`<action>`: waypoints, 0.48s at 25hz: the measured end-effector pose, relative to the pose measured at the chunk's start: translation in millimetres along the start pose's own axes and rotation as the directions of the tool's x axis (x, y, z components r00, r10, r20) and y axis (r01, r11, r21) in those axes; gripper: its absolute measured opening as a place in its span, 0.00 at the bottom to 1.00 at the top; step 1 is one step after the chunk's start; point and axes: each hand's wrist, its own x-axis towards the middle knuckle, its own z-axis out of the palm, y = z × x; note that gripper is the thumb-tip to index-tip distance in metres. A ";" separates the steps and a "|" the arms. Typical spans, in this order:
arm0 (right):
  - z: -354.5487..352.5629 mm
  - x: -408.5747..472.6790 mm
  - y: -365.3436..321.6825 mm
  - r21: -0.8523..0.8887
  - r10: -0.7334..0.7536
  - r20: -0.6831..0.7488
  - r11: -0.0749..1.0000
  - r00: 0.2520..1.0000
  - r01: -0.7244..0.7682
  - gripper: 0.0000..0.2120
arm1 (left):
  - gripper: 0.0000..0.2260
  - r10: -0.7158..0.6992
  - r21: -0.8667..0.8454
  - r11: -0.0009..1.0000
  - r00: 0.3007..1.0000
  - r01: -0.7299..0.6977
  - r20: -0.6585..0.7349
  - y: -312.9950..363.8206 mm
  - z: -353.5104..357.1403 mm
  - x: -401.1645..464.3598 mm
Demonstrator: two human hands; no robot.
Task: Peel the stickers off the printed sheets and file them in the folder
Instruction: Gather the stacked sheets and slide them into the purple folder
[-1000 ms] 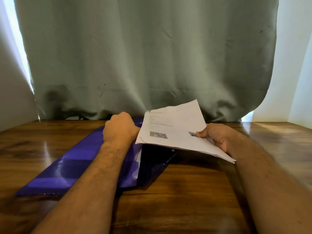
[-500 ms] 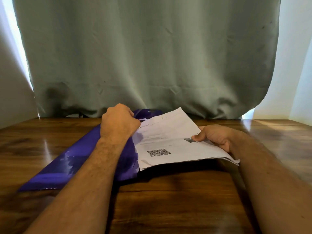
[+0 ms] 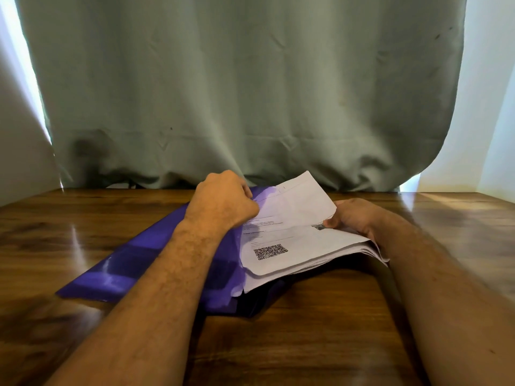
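Right hand (image 3: 352, 218) pinches printed sheets (image 3: 292, 238); left hand (image 3: 223, 200) apparently clutches purple folder (image 3: 145, 257)

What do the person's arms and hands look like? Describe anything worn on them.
Both forearms are bare, with visible hair and no sleeves in the head view. The left hand and right hand wear no gloves; no watch, bracelet or ring is visible, and the fingers show no markings.

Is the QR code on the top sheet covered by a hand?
No, the QR code lies bare between both hands.
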 end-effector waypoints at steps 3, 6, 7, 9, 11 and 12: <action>-4.3 -3.4 -1.9 -0.076 -0.018 -0.035 0.997 0.999 0.015 0.10 | 0.06 -0.021 -0.115 0.993 0.987 0.003 -0.159 -3.7 -13.5 4.1; -5.9 0.2 -0.4 0.043 -0.004 -0.064 0.999 0.998 0.007 0.08 | 0.06 -0.030 -0.191 0.982 0.975 -0.012 -0.220 -2.9 -16.9 5.4; -4.8 1.0 -0.7 0.064 -0.013 -0.064 0.998 0.998 0.017 0.08 | 0.06 -0.028 -0.198 0.980 0.976 -0.016 -0.218 -1.5 -16.0 4.7; -2.8 2.0 -2.4 0.074 -0.034 -0.052 0.997 0.998 0.038 0.10 | 0.07 -0.024 -0.205 0.979 0.982 -0.015 -0.185 0.7 -13.1 3.4; -2.9 -5.1 -7.5 0.190 0.005 0.039 0.982 0.999 -0.012 0.10 | 0.07 -0.015 -0.194 0.981 0.990 -0.012 -0.140 1.9 -9.5 2.6; -3.4 -10.2 -10.4 0.276 0.034 0.139 0.959 0.990 -0.072 0.10 | 0.07 -0.010 -0.185 0.983 0.992 -0.013 -0.126 2.2 -8.0 2.2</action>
